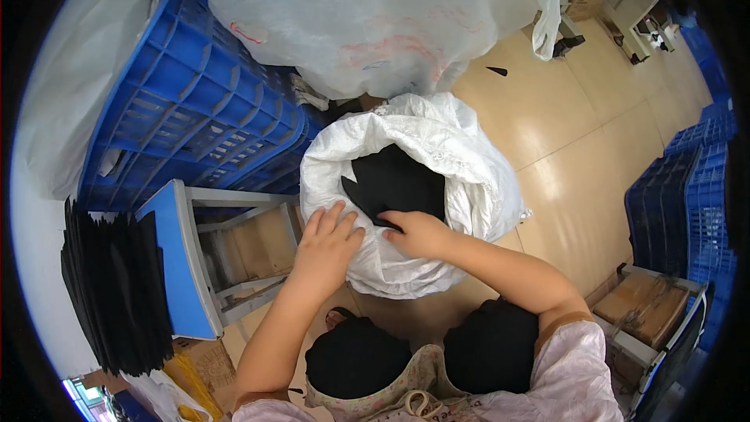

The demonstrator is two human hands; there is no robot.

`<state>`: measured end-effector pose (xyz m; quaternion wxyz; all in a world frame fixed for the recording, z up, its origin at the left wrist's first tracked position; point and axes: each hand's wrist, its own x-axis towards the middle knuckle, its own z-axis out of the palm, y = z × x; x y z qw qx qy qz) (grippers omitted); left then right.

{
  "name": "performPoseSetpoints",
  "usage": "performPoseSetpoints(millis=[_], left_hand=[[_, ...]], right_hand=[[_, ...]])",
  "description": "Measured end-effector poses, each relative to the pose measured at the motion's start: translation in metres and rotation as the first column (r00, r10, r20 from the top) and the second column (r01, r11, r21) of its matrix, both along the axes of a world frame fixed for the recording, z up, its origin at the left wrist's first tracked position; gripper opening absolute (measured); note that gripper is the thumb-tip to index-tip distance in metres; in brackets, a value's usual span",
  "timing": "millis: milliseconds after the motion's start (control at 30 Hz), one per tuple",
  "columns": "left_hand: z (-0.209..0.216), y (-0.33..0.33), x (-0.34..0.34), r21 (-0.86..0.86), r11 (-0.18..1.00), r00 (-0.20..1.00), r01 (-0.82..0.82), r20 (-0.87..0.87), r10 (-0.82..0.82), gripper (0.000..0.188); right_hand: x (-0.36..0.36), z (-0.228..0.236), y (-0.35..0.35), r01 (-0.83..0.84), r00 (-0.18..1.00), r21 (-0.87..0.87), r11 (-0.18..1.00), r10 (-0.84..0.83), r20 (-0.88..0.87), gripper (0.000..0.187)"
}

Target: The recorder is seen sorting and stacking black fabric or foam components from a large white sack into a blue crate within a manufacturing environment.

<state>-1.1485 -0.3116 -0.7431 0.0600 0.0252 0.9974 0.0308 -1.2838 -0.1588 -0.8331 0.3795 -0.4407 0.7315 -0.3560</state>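
Observation:
In front of me stands a white woven sack (488, 215) with its rim rolled outward. Black fabric pieces (406, 184) lie inside it, one with a pointed corner toward the left of the opening. My left hand (330, 241) rests flat on the near-left part of the rim, fingers stretched out and slightly apart. At the near side of the opening, my right hand (418, 234) pinches the edge of a black piece between thumb and fingers. How many layers it grips cannot be made out.
Blue plastic crates (180, 86) stand at the left, more blue crates (680, 203) at the right. A blue-topped stool (176, 258) carries a stack of black pieces (117, 289). Behind the sack hangs a large translucent plastic bag (375, 16). A small black scrap (497, 71) lies on the tiled floor.

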Motion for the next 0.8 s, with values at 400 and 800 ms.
performPoseSetpoints(millis=[400, 800], left_hand=[[0.015, -0.018, -0.014, -0.001, 0.999, 0.999, -0.036, 0.016, 0.036, 0.01], [0.011, -0.016, 0.011, -0.014, 0.996, 0.996, -0.09, 0.023, 0.09, 0.014]], right_hand=[[-0.046, 0.006, 0.013, 0.191, 0.892, 0.11, 0.975, -0.125, -0.434, 0.026], [-0.013, 0.015, -0.003, -0.192, 0.789, 0.121, 0.974, 0.227, -0.571, 0.044]])
